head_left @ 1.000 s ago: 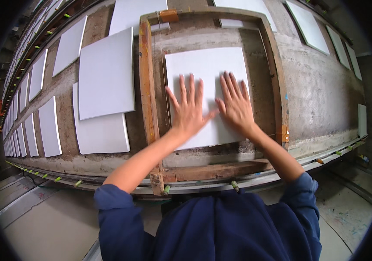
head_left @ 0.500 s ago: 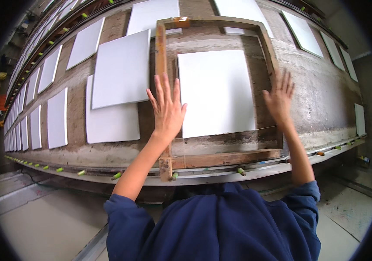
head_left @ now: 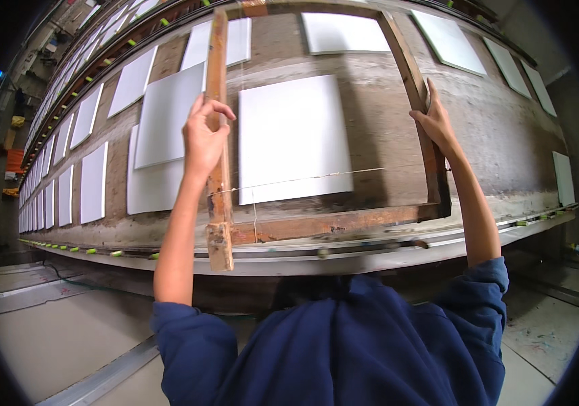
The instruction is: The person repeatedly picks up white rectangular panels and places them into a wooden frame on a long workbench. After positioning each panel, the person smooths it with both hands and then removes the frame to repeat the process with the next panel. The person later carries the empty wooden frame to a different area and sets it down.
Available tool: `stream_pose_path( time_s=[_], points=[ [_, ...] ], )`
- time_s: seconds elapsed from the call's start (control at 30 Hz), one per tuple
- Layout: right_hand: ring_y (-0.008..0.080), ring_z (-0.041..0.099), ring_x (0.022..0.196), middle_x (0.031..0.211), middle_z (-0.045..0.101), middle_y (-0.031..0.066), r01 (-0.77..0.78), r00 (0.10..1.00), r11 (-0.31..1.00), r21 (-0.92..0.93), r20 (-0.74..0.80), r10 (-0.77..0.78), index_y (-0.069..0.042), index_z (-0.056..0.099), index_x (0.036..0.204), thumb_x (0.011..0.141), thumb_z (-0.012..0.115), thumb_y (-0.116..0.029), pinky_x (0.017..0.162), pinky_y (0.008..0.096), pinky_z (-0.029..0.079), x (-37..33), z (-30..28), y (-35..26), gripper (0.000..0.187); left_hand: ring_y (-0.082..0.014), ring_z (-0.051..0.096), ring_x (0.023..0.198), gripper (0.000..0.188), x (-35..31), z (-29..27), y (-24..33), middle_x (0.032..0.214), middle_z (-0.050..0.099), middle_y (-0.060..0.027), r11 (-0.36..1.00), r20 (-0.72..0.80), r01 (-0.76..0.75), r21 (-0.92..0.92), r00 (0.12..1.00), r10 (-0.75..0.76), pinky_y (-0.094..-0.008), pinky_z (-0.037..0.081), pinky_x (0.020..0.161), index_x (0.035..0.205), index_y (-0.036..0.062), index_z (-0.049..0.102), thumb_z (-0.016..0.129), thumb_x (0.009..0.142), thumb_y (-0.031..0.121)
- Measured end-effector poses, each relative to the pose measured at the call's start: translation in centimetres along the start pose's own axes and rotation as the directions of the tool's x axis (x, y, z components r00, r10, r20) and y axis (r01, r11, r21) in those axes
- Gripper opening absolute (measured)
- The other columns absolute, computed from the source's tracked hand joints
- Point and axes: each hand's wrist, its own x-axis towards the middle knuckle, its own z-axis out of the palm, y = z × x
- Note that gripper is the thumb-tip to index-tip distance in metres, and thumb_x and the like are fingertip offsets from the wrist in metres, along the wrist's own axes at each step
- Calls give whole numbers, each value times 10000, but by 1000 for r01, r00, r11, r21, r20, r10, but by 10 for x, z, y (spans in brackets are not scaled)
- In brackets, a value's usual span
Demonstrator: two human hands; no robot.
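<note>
A wooden rectangular frame (head_left: 330, 222) with thin strings stretched across it is lifted above a long worn wooden bench (head_left: 384, 135). My left hand (head_left: 205, 139) grips the frame's left rail. My right hand (head_left: 435, 122) holds the right rail. Inside the frame's opening lies a white square tile (head_left: 293, 139), flat on the bench.
Several more white tiles (head_left: 164, 125) lie in rows along the bench, left, behind and to the right (head_left: 448, 40). A metal rail with small green clips (head_left: 100, 252) runs along the bench's front edge. Grey floor (head_left: 53, 331) lies below, with a metal strip.
Both hands left the white tile, moved out to the frame's side rails and closed on them. The frame has come up off the bench toward me.
</note>
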Motion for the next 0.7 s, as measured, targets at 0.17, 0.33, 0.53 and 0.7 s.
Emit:
stream_pose_path(
  time_s=[0.17, 0.33, 0.53, 0.7],
  points=[
    [372, 531, 1082, 1147, 523, 301, 2, 993, 996, -88, -114, -13, 0, 282, 1351, 717, 677, -120, 912, 387, 409, 11, -88, 88, 757, -370, 295, 1306, 143, 1, 94, 81, 1097, 580, -184, 995, -98, -64, -83, 994, 55, -443, 306, 1029, 685, 52, 500, 595, 644, -48],
    [391, 556, 1025, 1079, 552, 309, -44, 989, 992, -118, -143, 27, 24, 306, 1325, 707, 676, -115, 881, 395, 428, 7, -138, 167, 733, -370, 264, 1323, 161, 8, 196, 99, 1031, 578, -191, 961, -26, -53, -271, 999, 48, -423, 271, 1032, 671, 56, 436, 576, 650, -21],
    [409, 505, 1089, 1144, 511, 316, -66, 996, 996, -53, -65, 62, 37, 310, 1317, 703, 659, -75, 926, 392, 405, 0, -136, 210, 715, -348, 277, 1324, 197, -9, 242, 101, 928, 591, -121, 967, 12, 12, -256, 1000, -9, -411, 237, 1037, 671, 58, 415, 585, 645, -39],
    [395, 453, 1154, 1213, 472, 298, 47, 994, 995, -85, -93, -55, 61, 302, 1314, 698, 667, -84, 969, 380, 372, 5, -124, 222, 730, -315, 252, 1338, 231, -23, 246, 89, 1123, 569, -169, 970, 63, 73, -230, 996, -60, -376, 235, 1035, 685, 66, 409, 613, 656, -39]
  ],
)
